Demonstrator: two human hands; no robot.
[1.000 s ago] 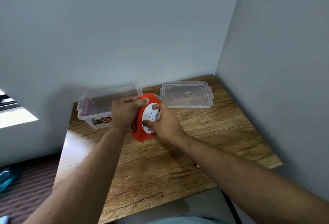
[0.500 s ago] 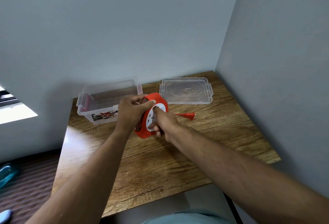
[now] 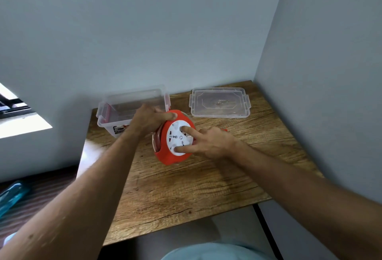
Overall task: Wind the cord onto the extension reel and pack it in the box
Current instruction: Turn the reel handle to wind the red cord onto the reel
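The left hand is clamped over the top rim of the orange extension reel, holding it upright just above the counter, probably so the housing stays fixed while the centre turns. The right hand grasps nothing; two spread fingers press on the white socket face, apparently to spin it and draw cord in. Coils of cord show in the reel's left gap. A bit of orange, likely the plug, peeks out beyond the right hand. The open box waits far left, its lid set far right, leaving it free for packing.
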